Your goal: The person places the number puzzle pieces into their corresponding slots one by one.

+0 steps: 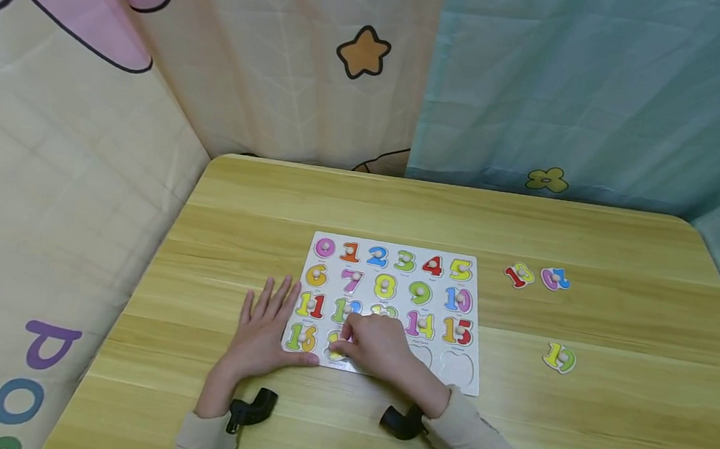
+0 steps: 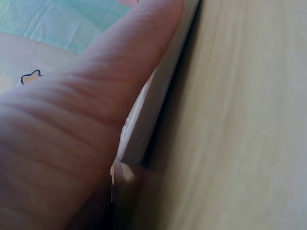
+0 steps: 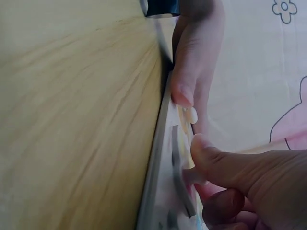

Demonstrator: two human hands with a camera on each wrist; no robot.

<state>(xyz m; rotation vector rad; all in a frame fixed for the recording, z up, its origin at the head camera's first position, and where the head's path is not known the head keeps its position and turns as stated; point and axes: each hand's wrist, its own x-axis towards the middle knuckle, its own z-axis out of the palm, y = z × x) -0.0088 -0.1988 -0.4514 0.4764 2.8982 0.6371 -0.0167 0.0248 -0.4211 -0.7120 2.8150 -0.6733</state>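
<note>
A white number puzzle board (image 1: 473,379) lies on the table, filled with colourful knobbed number pieces in rows. My left hand (image 1: 261,335) rests with fingers spread at the board's lower left corner, its thumb along the front edge. Over the bottom row, my right hand (image 1: 380,347) pinches the knob of a number piece (image 1: 337,348), partly hidden by the fingers. In the right wrist view this number piece (image 3: 180,175) stands tilted against the board, the knob between thumb and fingers. Bare recesses (image 1: 457,368) show in the bottom row to the right.
Right of the board lie three loose number pieces: an 18 (image 1: 519,275), a 20 (image 1: 555,278) and a 19 (image 1: 560,357). Black wrist mounts (image 1: 253,407) sit at both wrists. Printed curtains (image 1: 298,64) stand behind and beside the wooden table (image 1: 641,430).
</note>
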